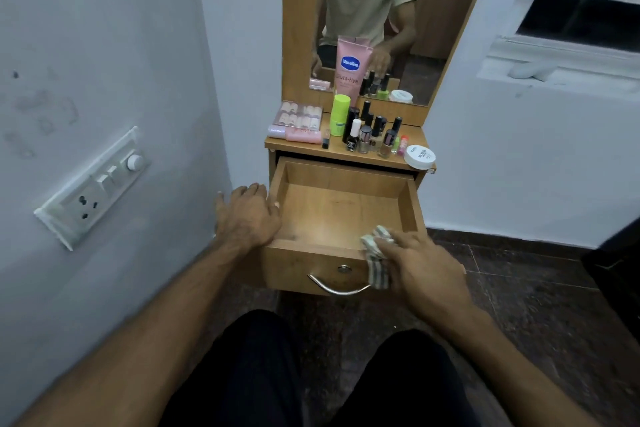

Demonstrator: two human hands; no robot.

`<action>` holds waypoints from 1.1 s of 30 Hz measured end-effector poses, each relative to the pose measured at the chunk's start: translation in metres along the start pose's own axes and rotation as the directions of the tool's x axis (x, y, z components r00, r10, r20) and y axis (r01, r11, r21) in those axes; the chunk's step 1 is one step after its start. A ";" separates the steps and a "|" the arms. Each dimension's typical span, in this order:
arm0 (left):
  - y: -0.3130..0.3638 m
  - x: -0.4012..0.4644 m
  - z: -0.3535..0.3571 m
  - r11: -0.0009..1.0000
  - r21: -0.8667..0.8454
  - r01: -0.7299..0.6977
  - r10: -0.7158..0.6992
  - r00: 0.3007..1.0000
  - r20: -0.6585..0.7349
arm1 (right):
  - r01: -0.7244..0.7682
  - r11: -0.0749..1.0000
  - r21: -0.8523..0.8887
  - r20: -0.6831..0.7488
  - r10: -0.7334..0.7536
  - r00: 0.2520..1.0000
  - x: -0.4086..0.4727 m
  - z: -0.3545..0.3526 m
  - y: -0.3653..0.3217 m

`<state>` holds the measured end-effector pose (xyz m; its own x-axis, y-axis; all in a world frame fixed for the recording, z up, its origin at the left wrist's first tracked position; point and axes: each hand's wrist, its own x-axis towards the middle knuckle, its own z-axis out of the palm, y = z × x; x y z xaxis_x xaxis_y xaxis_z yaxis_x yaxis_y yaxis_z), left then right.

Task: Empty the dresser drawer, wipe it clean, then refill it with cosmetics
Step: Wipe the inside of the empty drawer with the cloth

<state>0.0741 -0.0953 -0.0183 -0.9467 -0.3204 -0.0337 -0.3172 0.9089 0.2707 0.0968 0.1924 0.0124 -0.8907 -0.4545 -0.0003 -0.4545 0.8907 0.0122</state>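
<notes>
Centrally, drawer [341,208] pulled fully out of dresser [346,152], interior bare, wood floor and walls exposed. Left hand [247,215] resting on left drawer wall near front corner, fingers relaxed and spread, grasping nothing, apparently steadying. Right hand [420,269] at front right corner, grip clenched round striped cloth [375,255]; cloth bunched over front rim, one end hanging down outer face beside metal handle [337,286]. Cosmetics [367,133] standing on counter above drawer: pink tube [351,68] leaning against mirror [374,10], green bottle [339,114], dark nail polish bottles, white jar [419,157] at right edge, nail set box [299,114] at left.

Stage, as judged: emptying done, wiping in hand, refilling not begun.

For good wiping: cloth flattened under palm rather than left bunched, so more fabric meeting wood. Strokes from back wall toward front, overlapping, dust drawn to one corner and lifted out, not pushed over rim onto lap. Corners and floor-to-wall seams worked with fingertip inside cloth. Left hand kept braced on side wall against sliding or tilting under pressure. Front rim and handle area wiped last. White jar overhanging counter edge: care against jolting dresser.
</notes>
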 end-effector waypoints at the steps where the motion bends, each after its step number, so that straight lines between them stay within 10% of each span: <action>1: -0.009 -0.006 -0.002 0.998 0.053 0.039 -0.040 0.999 0.015 | -0.008 1.000 0.006 -0.012 0.008 1.000 -0.001 0.001 0.005; 14: -0.034 -0.037 0.004 0.762 -0.592 0.263 -0.186 0.964 0.190 | 0.222 0.969 0.112 -0.103 -0.210 0.972 0.038 0.008 -0.075; 25: -0.056 -0.045 -0.015 0.771 -0.571 0.283 -0.135 0.948 0.288 | -0.037 0.716 0.697 0.167 -0.113 0.979 0.080 -0.001 -0.104; 33: -0.089 -0.060 -0.022 0.695 -0.695 0.185 -0.102 0.982 0.160 | -0.114 0.705 0.700 0.284 -0.129 0.950 0.093 -0.004 -0.108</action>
<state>0.1602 -0.1628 -0.0191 -0.9063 -0.3641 -0.2145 -0.3566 0.3865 0.8506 0.0629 0.0535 0.0148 -0.7894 -0.5432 -0.2860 -0.2224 0.6873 -0.6915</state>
